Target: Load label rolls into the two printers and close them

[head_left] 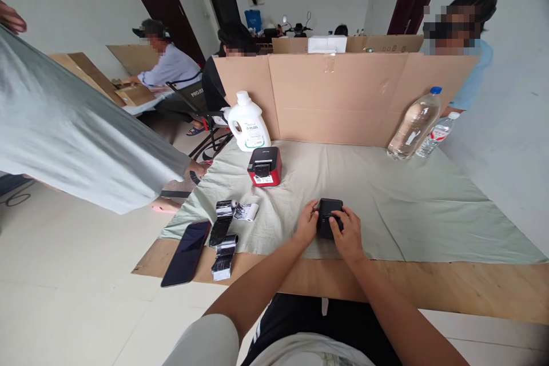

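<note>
Holding the box (325, 209), both hands grip it from opposite sides. The left hand (307, 224) has its fingers narrow along the left side; how far they reach behind, I cannot tell. The right hand (349, 234) curves around the right edge, thumb and fingertips on the upper face. The box is thus between the fingers, toward the near edge of the cloth (429, 211).

Left of the left fingers are the rolls (221, 231), their strips partly unwound, and farther left the phone (186, 254). Beyond the left fingers and to the left is the printer (265, 167), with the jug (249, 126) just behind it. Well beyond the right fingers, to the right, stand the large bottle (414, 126) and small bottle (438, 134). Straight ahead of the fingers, on the far side, rises the cardboard (329, 97).
</note>
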A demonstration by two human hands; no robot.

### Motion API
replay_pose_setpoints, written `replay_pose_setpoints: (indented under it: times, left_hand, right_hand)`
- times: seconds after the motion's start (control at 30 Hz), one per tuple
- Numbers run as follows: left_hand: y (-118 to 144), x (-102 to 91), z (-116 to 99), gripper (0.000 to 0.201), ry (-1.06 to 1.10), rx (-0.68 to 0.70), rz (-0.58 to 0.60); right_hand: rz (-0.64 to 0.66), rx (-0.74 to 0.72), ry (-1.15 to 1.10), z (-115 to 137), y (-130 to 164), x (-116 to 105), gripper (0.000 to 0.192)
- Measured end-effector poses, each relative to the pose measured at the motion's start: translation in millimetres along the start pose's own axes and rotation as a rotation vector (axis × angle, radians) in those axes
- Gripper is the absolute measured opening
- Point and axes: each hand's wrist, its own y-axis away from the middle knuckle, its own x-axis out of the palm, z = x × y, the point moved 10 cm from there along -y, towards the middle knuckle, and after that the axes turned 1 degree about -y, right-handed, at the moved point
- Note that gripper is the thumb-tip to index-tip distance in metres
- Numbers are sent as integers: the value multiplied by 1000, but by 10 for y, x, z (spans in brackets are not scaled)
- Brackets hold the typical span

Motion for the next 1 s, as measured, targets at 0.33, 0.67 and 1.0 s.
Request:
replay_pose_setpoints:
  times: [0.33, 0.67, 1.0]
  left_hand:
    - [-360, 122, 162, 61, 349, -85, 265]
    - [-505, 185, 257, 68, 518, -221, 446]
    - [-635, 248, 298, 70, 372, -340, 484]
  right_hand:
    - [-32, -32, -13, -75, 11, 41, 35]
    - [22, -17, -38, -287, 39, 320, 61]
    - [56, -24, -7, -308, 48, 346, 63]
